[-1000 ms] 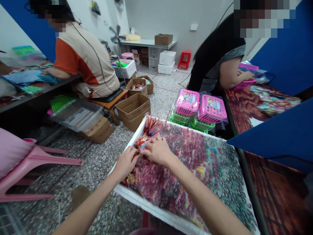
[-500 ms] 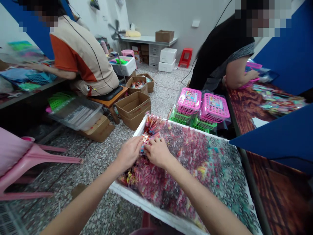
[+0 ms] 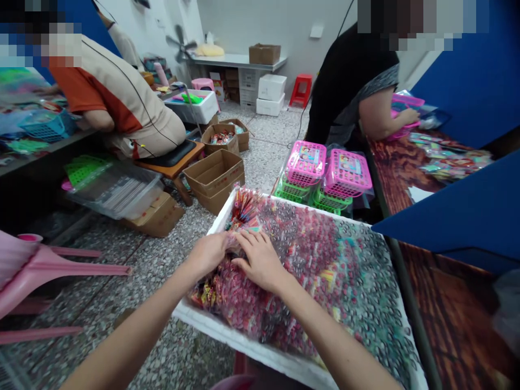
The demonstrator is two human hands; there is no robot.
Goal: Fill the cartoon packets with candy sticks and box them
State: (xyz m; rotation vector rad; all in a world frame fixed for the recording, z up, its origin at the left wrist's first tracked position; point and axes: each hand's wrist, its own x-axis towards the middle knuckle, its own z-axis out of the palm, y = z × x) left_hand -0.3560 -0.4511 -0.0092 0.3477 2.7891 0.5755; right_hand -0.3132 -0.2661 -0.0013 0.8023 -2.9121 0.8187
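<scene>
A white foam box (image 3: pixel 252 342) stands in front of me, packed with rows of small pink, red and green items in clear plastic (image 3: pixel 312 244). In its far left corner, thin red and orange sticks (image 3: pixel 246 208) fan out. My left hand (image 3: pixel 209 253) is at the box's left side with its fingers closed; a bit of shiny clear film shows at the fingertips, but what they hold is hidden. My right hand (image 3: pixel 262 260) lies palm down on the packed items just beside it, fingers stretched and slightly apart.
Pink and green baskets (image 3: pixel 306 162) are stacked beyond the box. Cardboard boxes (image 3: pixel 215 173) stand on the floor. A pink stool (image 3: pixel 73 265) is at left. Two people sit working at tables either side; a blue panel (image 3: pixel 455 211) juts in from the right.
Both hands have come slightly nearer to me. The colourful packet that was between them no longer shows, and my right hand has flattened out. The view has shifted a little.
</scene>
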